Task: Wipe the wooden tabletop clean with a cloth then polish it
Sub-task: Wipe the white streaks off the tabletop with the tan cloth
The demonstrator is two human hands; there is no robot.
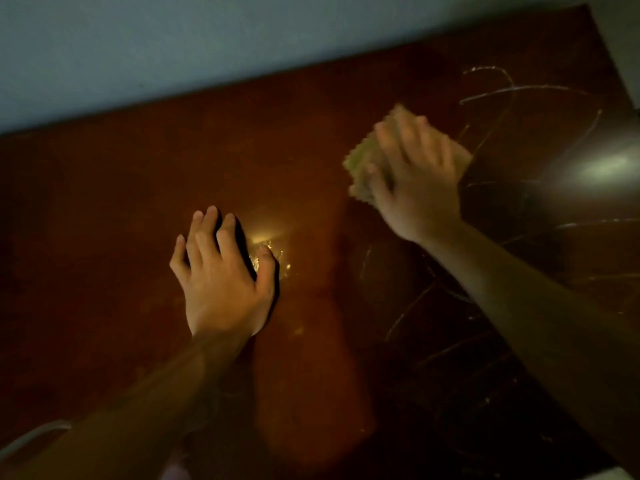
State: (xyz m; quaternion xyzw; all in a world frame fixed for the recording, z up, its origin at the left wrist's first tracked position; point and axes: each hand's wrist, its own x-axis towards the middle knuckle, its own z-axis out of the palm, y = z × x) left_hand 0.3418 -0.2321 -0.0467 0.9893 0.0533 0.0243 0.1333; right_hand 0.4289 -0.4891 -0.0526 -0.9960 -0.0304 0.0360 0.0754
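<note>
A dark reddish-brown wooden tabletop [121, 209] fills most of the head view. My right hand [419, 181] presses flat on a folded yellow-green cloth [362, 161] at the upper right of the table; hand and cloth are blurred by motion. The cloth's edges show past my fingers and thumb. My left hand [221, 275] rests flat on the wood near the middle, fingers spread, holding nothing. Thin pale streaks [512, 88] curve across the table's right part.
A pale blue-grey wall [173, 46] runs along the table's far edge. A bright light reflection [602, 168] glares on the wood at right, a smaller one [266, 240] by my left thumb. A pale curved object [31, 436] peeks in at bottom left.
</note>
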